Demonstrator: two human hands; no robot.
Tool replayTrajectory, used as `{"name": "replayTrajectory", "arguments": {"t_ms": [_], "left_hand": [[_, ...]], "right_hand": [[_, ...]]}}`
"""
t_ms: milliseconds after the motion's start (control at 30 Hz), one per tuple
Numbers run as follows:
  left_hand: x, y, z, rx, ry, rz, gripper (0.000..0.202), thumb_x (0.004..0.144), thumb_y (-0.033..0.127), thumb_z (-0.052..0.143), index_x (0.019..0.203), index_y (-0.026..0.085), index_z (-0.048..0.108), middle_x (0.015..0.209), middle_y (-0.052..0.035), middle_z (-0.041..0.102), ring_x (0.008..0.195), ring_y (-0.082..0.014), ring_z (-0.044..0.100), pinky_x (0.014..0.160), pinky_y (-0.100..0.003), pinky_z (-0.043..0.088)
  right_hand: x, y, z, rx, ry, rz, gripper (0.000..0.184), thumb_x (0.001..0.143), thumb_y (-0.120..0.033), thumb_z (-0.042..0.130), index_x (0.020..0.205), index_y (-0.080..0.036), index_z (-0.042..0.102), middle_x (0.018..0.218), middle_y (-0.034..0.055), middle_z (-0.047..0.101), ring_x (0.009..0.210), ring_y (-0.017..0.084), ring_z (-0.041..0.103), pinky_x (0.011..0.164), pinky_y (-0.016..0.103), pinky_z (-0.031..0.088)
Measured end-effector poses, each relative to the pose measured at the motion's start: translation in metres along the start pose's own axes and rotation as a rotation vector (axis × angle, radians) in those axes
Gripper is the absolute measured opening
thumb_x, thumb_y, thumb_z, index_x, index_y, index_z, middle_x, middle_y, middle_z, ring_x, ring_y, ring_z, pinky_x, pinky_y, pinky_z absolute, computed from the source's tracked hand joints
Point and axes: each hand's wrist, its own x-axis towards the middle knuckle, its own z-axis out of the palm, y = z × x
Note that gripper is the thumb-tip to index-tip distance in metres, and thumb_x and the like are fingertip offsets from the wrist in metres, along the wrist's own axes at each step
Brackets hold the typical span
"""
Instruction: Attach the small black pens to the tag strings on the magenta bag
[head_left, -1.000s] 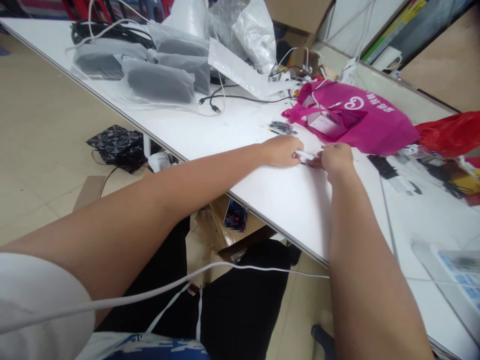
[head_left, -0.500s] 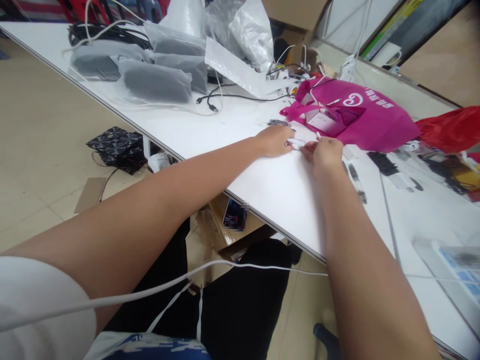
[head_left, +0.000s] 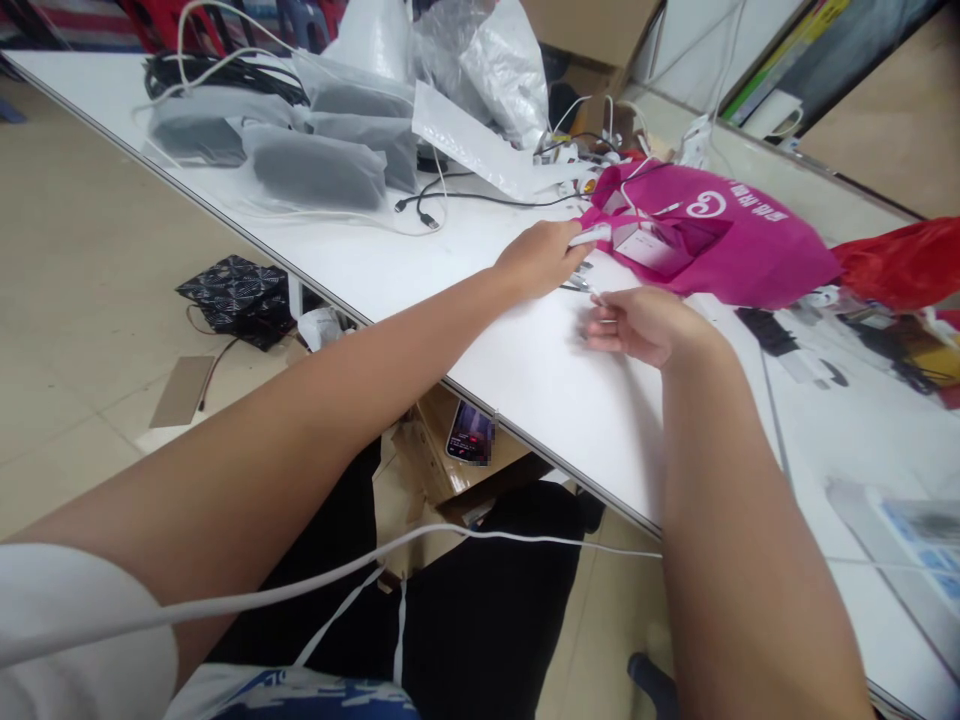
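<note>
My left hand (head_left: 541,260) is closed over the white table, its fingers round a slim white piece (head_left: 591,236) that sticks out toward the pink bag (head_left: 750,240). Lower and to the right, my right hand (head_left: 637,322) has thumb and forefinger pinched at a tiny pale tip, too small to name. Its other fingers are loosely curled and slightly blurred. Small dark and silvery pieces (head_left: 577,284) lie on the table between the hands. A white box (head_left: 643,246) shows at the bag's opening.
Grey-wrapped packages (head_left: 315,170) and coiled black cable (head_left: 225,78) lie at the table's far left. Black cables (head_left: 427,208) trail across its middle. A white cable (head_left: 337,572) crosses in front of my body. A phone (head_left: 470,432) rests on a cardboard box (head_left: 435,470) below the edge.
My hands, close together at a white piece before, have parted. The left has risen toward the pink bag with the white piece; the right has turned and opened its lower fingers.
</note>
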Motion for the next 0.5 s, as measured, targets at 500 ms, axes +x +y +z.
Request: {"name": "replayTrajectory", "arguments": {"t_ms": [500], "left_hand": [[-0.234, 0.015, -0.097, -0.400, -0.572, -0.212, 0.056, 0.119, 0.068, 0.067, 0.083, 0.028, 0.055, 0.077, 0.0003, 0.054, 0.076, -0.0194, 0.047, 0.076, -0.040, 0.044]], "right_hand": [[0.034, 0.012, -0.001, 0.115, 0.189, -0.258, 0.025, 0.128, -0.018, 0.057, 0.106, -0.027, 0.064, 0.082, -0.0014, 0.069, 0.070, 0.016, 0.078, 0.060, 0.022, 0.068]]}}
